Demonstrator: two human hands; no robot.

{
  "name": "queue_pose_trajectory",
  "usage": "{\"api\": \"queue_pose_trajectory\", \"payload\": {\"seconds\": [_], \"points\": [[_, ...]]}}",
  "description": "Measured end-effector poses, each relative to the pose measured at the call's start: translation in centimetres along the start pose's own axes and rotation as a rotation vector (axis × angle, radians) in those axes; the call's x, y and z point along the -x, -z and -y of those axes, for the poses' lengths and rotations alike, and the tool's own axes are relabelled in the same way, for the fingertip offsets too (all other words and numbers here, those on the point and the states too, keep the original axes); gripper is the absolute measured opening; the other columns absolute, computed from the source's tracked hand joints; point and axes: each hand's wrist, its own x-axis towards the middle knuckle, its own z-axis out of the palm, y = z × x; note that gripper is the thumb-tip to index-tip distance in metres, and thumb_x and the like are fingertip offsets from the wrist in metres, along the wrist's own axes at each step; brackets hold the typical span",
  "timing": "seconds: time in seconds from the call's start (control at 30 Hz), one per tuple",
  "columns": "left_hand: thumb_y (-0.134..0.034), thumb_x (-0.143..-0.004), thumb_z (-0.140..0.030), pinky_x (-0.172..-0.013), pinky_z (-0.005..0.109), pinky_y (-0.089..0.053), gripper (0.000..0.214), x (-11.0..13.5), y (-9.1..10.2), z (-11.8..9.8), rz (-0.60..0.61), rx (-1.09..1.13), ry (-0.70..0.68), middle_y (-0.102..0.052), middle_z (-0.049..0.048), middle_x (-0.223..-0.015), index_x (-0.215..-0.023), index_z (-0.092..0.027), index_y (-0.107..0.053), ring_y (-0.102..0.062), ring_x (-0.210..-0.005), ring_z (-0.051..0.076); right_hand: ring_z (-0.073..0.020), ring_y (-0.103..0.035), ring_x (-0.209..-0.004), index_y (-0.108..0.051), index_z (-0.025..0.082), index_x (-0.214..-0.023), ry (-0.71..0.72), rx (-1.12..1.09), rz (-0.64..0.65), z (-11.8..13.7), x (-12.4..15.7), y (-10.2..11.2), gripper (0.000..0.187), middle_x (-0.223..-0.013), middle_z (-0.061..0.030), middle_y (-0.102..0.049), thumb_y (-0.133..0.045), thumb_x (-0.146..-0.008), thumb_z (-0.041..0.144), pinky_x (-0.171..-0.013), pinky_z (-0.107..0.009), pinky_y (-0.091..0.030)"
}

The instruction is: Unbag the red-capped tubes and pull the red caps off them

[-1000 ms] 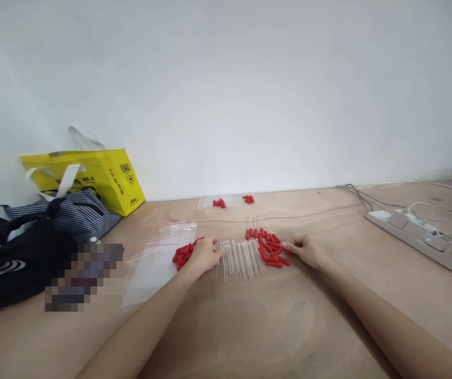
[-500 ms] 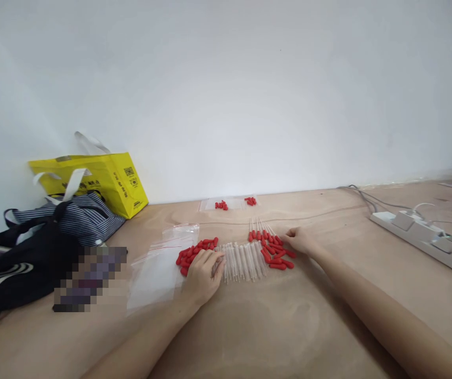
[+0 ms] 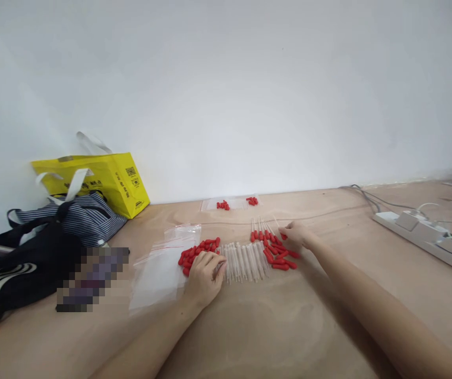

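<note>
A row of clear glass dropper tubes [image 3: 245, 261] lies on the wooden table [image 3: 273, 326]. My left hand [image 3: 206, 276] rests curled at the row's left end, its fingers closed against the tubes, beside a pile of loose red rubber bulbs [image 3: 196, 252]. My right hand [image 3: 295, 236] is pinched on a red-bulbed dropper at the far right of the assembled droppers [image 3: 275, 247], which lie with red bulbs fitted.
Clear zip bags [image 3: 162, 268] lie left of the bulbs. A further bag with red bulbs [image 3: 233, 203] sits by the wall. A yellow bag [image 3: 99, 179], a striped bag [image 3: 76, 218] and a black bag [image 3: 16, 273] are at left. A white power strip [image 3: 427, 237] with cables is at right.
My left hand slid back along the tubes toward me, uncovering more red bulbs. My right hand moved away from me to the far side of the assembled droppers.
</note>
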Motion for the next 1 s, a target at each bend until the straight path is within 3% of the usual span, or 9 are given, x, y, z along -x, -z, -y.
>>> {"api": "queue_pose_trajectory", "payload": {"seconds": [0.17,0.27,0.37,0.47,0.63,0.8,1.0], "points": [[-0.045,-0.079,-0.022,-0.074,0.033,-0.040,0.017,0.0,-0.1,-0.1,-0.074,-0.083,-0.026,-0.060,0.0052,-0.082,-0.088,-0.017,-0.059,-0.051,-0.080,0.019,-0.0136,-0.053,-0.067,-0.052,0.018,-0.075,0.275,-0.016,-0.102,2.4,4.8,-1.2,0.016,-0.071,-0.0010,-0.061,-0.040,-0.081,0.027,-0.066,-0.027,-0.033],[-0.048,-0.079,-0.026,-0.077,0.035,-0.038,0.024,0.0,0.1,-0.6,-0.176,-0.208,-0.078,-0.060,0.0090,-0.091,-0.098,-0.016,-0.058,-0.051,-0.087,0.022,-0.0157,-0.050,-0.073,-0.051,0.018,-0.075,0.705,0.157,-0.333,3.3,8.1,-3.1,0.015,-0.074,-0.0025,-0.060,-0.039,-0.083,0.023,-0.073,-0.032,-0.027],[-0.049,-0.079,-0.028,-0.079,0.037,-0.035,0.020,0.0,0.5,-1.5,-0.208,-0.310,-0.184,-0.062,0.0074,-0.094,-0.095,-0.021,-0.060,-0.051,-0.089,0.022,-0.0154,-0.046,-0.067,-0.049,0.017,-0.068,0.912,0.287,-0.463,3.6,10.2,-4.7,0.019,-0.064,-0.0017,-0.055,-0.039,-0.084,0.021,-0.074,-0.033,-0.024],[-0.051,-0.080,-0.029,-0.078,0.037,-0.033,0.014,0.2,0.7,-2.1,-0.208,-0.342,-0.227,-0.064,0.0038,-0.086,-0.085,-0.023,-0.062,-0.053,-0.084,0.020,-0.0150,-0.043,-0.065,-0.049,0.017,-0.066,0.970,0.331,-0.498,3.7,10.8,-5.5,0.021,-0.060,-0.0011,-0.052,-0.038,-0.083,0.019,-0.074,-0.034,-0.023],[-0.052,-0.079,-0.033,-0.074,0.033,-0.032,0.020,0.4,0.9,-2.0,-0.207,-0.353,-0.165,-0.062,0.0017,-0.068,-0.065,-0.020,-0.059,-0.053,-0.074,0.017,-0.0148,-0.041,-0.066,-0.050,0.017,-0.065,0.929,0.354,-0.523,3.8,10.6,-5.6,0.021,-0.061,-0.0014,-0.052,-0.039,-0.084,0.018,-0.073,-0.033,-0.023],[-0.052,-0.080,-0.024,-0.079,0.035,-0.030,0.009,0.3,0.7,-2.6,-0.199,-0.368,-0.291,-0.064,-0.0003,-0.077,-0.081,-0.026,-0.061,-0.053,-0.078,0.017,-0.0142,-0.040,-0.066,-0.051,0.017,-0.065,1.022,0.347,-0.502,4.1,11.1,-5.9,0.022,-0.061,-0.0008,-0.052,-0.039,-0.084,0.018,-0.076,-0.035,-0.022],[-0.045,-0.082,-0.012,-0.082,0.035,-0.029,0.018,0.6,-0.1,-2.9,-0.055,-0.390,-0.325,-0.060,-0.0028,-0.062,-0.074,-0.022,-0.059,-0.052,-0.067,0.012,-0.0126,-0.043,-0.065,-0.058,0.018,-0.077,1.056,0.282,-0.527,4.4,11.6,-6.2,0.018,-0.061,0.0003,-0.053,-0.042,-0.084,0.020,-0.077,-0.033,-0.023]]}}
